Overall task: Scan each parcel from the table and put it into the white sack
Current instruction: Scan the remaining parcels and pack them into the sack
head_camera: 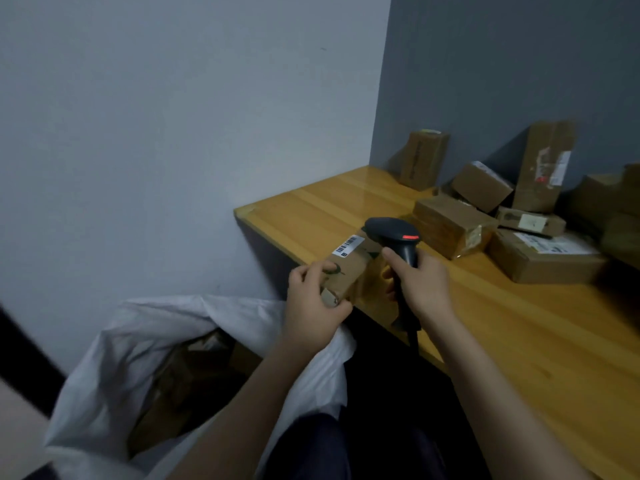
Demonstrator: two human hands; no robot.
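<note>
Gaping at the near left, the white sack (104, 375) holds brown boxes (194, 375). Above its rim the left hand (313, 306) curls round a small labelled parcel (349, 268) at the counter (519, 341) edge. The right hand (424, 285) grips the black scanner (394, 233), its head just beside the parcel. Farther back, more parcels (453, 223) lie heaped near the grey wall (485, 81).
</note>
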